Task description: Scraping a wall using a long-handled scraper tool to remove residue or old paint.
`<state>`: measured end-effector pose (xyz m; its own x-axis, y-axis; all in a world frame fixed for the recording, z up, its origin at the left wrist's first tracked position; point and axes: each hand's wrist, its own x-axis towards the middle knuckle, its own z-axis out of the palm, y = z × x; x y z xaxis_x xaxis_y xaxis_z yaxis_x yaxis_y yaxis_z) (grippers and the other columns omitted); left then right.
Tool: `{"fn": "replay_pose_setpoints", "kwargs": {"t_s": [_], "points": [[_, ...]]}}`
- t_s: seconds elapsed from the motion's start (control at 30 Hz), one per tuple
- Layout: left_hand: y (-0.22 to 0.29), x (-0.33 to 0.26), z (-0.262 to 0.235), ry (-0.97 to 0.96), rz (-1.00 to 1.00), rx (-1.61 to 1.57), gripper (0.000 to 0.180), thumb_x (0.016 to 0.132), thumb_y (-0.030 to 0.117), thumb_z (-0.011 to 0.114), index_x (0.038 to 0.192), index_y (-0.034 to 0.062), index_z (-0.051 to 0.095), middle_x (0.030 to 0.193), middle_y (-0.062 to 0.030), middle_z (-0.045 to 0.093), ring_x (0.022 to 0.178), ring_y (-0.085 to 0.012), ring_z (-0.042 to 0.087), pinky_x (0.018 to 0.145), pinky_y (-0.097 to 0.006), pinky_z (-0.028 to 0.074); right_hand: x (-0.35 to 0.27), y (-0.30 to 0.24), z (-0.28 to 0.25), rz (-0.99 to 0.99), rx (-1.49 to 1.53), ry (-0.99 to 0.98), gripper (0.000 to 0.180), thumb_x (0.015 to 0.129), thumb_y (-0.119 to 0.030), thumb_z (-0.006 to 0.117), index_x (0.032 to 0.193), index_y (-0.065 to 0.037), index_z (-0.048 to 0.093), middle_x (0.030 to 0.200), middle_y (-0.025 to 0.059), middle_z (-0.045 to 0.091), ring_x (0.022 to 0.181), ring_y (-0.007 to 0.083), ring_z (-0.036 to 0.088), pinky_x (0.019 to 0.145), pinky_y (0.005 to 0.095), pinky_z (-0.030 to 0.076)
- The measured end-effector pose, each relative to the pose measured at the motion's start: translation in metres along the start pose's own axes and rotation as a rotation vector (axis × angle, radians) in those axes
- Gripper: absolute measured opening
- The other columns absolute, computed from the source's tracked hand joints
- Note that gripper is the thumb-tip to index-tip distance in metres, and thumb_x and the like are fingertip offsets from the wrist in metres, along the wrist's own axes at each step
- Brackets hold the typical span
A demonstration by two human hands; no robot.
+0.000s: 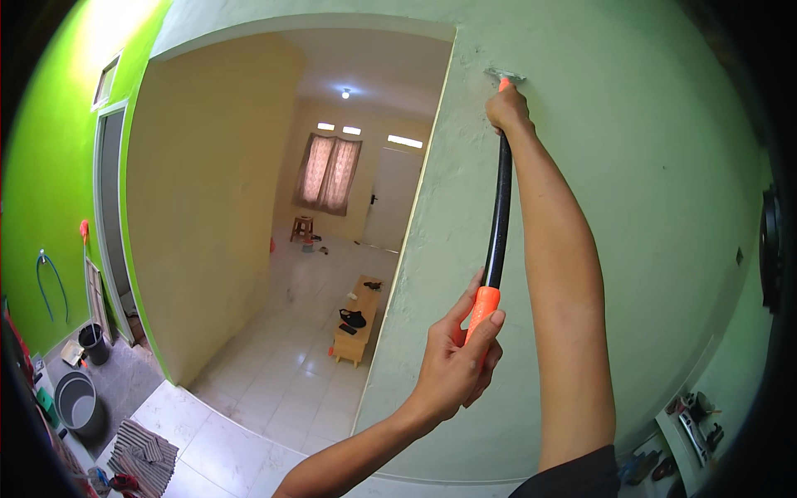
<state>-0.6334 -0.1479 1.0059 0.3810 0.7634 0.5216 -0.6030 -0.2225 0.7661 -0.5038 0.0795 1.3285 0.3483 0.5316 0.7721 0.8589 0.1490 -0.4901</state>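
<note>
A long scraper with a black shaft (500, 207), orange grip and a metal blade (504, 75) is pressed against a pale green wall (647, 207). My right hand (507, 108) grips the shaft high up, just below the blade. My left hand (461, 357) is wrapped around the orange lower end of the handle. The blade touches the wall near the top of the corner edge.
Left of the wall corner, a doorway opens onto a tiled room with a low wooden table (359, 319), a stool and a curtained window (330, 173). Grey buckets (76, 400) and a striped cloth (143, 448) lie at lower left. Shoes sit on a rack (689, 423) at lower right.
</note>
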Motion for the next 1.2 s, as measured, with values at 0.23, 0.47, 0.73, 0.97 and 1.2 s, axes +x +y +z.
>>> {"fn": "replay_pose_setpoints", "kwargs": {"t_s": [0.23, 0.47, 0.73, 0.97, 1.2], "points": [[0.017, -0.008, -0.004, -0.012, -0.045, -0.035, 0.073, 0.108, 0.029, 0.059, 0.168, 0.0188, 0.020, 0.063, -0.0014, 0.048, 0.035, -0.0074, 0.034, 0.031, -0.027, 0.029, -0.005, -0.005, 0.002, -0.012, -0.030, 0.055, 0.049, 0.093, -0.003, 0.056, 0.142, 0.005, 0.049, 0.118, 0.0214, 0.072, 0.086, 0.0313, 0.078, 0.069, 0.0386, 0.063], [0.028, -0.004, 0.010, -0.064, -0.043, -0.071, 0.075, 0.109, 0.030, 0.058, 0.168, 0.0134, 0.014, 0.059, -0.0011, 0.047, 0.034, -0.0098, 0.039, 0.030, -0.029, 0.032, 0.014, -0.009, -0.015, -0.101, -0.258, -0.074, 0.029, 0.089, -0.001, 0.062, 0.116, 0.007, 0.070, 0.108, 0.0256, 0.075, 0.080, 0.0285, 0.078, 0.066, 0.0401, 0.061], [-0.031, 0.021, 0.020, 0.039, 0.198, 0.222, 0.068, 0.111, 0.027, 0.052, 0.168, 0.0125, 0.017, 0.055, 0.0021, 0.044, 0.035, -0.0080, 0.037, 0.032, -0.028, 0.032, 0.024, 0.033, 0.020, -0.331, 0.052, 0.385, 0.034, 0.099, -0.017, 0.054, 0.132, -0.009, 0.056, 0.092, 0.0192, 0.074, 0.060, 0.0307, 0.072, 0.053, 0.0447, 0.059], [0.015, -0.003, 0.029, 0.223, 0.191, 0.577, 0.065, 0.107, 0.025, 0.057, 0.165, 0.0127, 0.029, 0.055, 0.0020, 0.047, 0.036, -0.0095, 0.044, 0.033, -0.030, 0.035, 0.031, 0.008, 0.001, 0.049, 0.514, 0.057, 0.011, 0.098, -0.012, 0.051, 0.104, -0.002, 0.053, 0.064, 0.0117, 0.060, 0.046, 0.0228, 0.059, 0.040, 0.0372, 0.049], [0.033, -0.007, 0.019, 0.172, 0.069, 0.503, 0.066, 0.109, 0.030, 0.056, 0.165, 0.0124, 0.027, 0.060, -0.0007, 0.051, 0.034, -0.0079, 0.041, 0.030, -0.028, 0.030, 0.017, 0.008, 0.013, 0.049, 0.525, 0.056, 0.014, 0.097, -0.012, 0.055, 0.106, -0.002, 0.055, 0.067, 0.0124, 0.064, 0.049, 0.0249, 0.065, 0.040, 0.0390, 0.051]]}}
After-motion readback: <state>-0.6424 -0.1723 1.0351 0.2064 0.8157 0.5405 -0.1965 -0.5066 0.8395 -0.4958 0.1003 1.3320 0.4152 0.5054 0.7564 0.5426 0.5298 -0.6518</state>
